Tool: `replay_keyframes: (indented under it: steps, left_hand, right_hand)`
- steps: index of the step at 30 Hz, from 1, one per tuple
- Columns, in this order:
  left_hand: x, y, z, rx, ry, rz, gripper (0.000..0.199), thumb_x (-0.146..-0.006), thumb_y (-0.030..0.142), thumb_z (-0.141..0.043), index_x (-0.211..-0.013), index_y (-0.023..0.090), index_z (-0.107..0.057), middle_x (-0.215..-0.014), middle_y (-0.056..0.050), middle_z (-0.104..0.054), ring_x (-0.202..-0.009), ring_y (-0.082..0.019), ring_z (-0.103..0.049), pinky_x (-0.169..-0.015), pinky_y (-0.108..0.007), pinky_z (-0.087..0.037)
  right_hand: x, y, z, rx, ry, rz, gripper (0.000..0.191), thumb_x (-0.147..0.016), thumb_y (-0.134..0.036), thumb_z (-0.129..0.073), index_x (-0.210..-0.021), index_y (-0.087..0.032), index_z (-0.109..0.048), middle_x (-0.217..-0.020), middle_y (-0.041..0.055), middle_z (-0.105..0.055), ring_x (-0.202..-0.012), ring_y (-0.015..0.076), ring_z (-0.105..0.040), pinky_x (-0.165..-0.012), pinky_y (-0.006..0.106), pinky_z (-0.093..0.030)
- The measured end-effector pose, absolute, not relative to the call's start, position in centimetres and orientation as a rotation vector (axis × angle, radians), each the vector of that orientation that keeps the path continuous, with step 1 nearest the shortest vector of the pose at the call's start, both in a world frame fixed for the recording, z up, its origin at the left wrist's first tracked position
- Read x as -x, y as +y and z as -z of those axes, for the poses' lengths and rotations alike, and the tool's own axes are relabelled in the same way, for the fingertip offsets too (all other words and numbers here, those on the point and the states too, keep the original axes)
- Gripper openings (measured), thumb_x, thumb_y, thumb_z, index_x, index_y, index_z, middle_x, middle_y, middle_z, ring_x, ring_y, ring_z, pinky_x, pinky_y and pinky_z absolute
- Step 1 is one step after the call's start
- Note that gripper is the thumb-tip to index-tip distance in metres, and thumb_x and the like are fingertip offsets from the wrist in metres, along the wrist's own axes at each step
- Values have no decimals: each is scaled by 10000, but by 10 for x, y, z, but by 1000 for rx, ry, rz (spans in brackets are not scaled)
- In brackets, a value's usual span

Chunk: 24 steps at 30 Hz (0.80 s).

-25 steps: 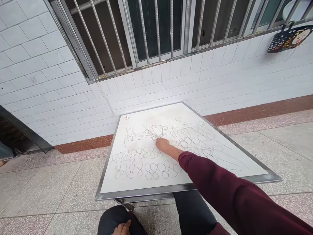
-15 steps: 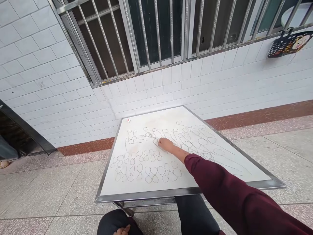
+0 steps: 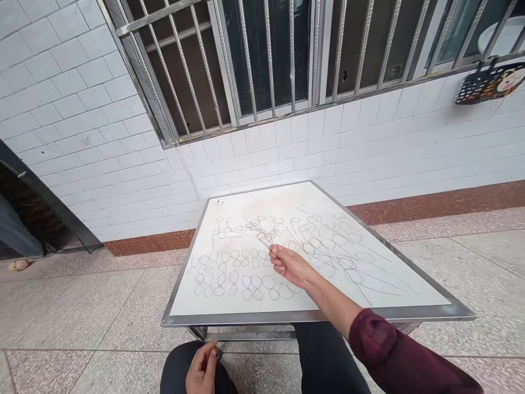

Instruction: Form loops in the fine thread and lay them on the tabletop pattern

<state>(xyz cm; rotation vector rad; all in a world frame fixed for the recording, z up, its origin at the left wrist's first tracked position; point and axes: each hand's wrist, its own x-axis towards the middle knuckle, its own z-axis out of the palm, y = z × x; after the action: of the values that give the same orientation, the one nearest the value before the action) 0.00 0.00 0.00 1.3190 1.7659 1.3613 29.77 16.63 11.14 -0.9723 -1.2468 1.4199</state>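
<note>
Over the middle of the white tabletop [image 3: 283, 196], my right hand [image 3: 290, 266] pinches the stems of a small bunch of thin looped wires [image 3: 262, 230]. The loops fan out beyond the fingertips, away from me. Figure-eight wire loops [image 3: 252, 287] lie in rows on the near left of the table. To the right of the hand, long-stemmed wire loops [image 3: 348, 262] lie spread and overlapping. My left hand [image 3: 202, 372] is above my left knee, below the table edge, with thumb and fingers pressed together. Whatever it may hold is too small to make out.
A grey metal frame [image 3: 320, 316] edges the table. Behind stands a white tiled wall [image 3: 254, 158] with a barred window [image 3: 279, 54]. A small red-and-white item [image 3: 220, 202] lies at the far left corner. A patterned basket [image 3: 490, 85] hangs at the right.
My right hand has drawn back toward me and turned, lifting the bunch of wire loops. My left hand has risen from the lap into fuller view, its fingertips together.
</note>
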Motion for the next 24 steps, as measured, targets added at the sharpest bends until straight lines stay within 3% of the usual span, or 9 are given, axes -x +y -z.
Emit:
replay_keyframes:
  steps: [4, 7, 11, 18, 24]
  left_hand:
    - [-50, 27, -77, -992, 1320, -1507, 291, -903, 342, -551, -1151, 194, -591, -1187, -86, -601, -998, -208, -609, -844, -401, -520]
    - [-71, 39, -102, -961, 1280, -1539, 337, -901, 329, -557, -1201, 175, -557, -1219, -99, -578, -1018, -219, -602, -849, -429, -522]
    - [-87, 37, -106, -941, 1207, -1558, 342, -900, 332, -559, -1204, 175, -556, -1219, -101, -580, -1021, -218, -602, -855, -430, -518]
    - [-100, 17, -105, -940, 1073, -1637, 466, -767, 269, -721, -1219, 234, -612, -1172, -81, -653, -1103, -191, -571, -980, -338, -383]
    - [-98, 8, -96, -883, 1129, -1661, 459, -773, 283, -703, -1214, 201, -606, -1142, -101, -669, -1075, -202, -585, -867, -312, -432]
  right_hand:
    - [-256, 92, -105, 527, -985, -1895, 235, -837, -380, -644, -865, -180, -524, -734, -21, -404, -556, 65, -309, -472, 205, -194]
    - [-237, 57, -97, 400, -918, -2052, 209, -845, -339, -657, -861, -176, -528, -700, -32, -410, -531, 54, -293, -478, 212, -159]
    - [-227, 35, -86, 389, -960, -2084, 203, -866, -335, -633, -847, -170, -515, -704, -25, -450, -547, 56, -340, -485, 211, -169]
    - [-222, 19, -76, 457, -1154, -1977, 247, -900, -413, -570, -867, -197, -456, -721, -33, -506, -534, 61, -398, -470, 192, -267]
    - [-219, 6, -73, 558, -1456, -1797, 307, -897, -505, -521, -861, -213, -432, -736, -38, -534, -516, 72, -451, -468, 209, -370]
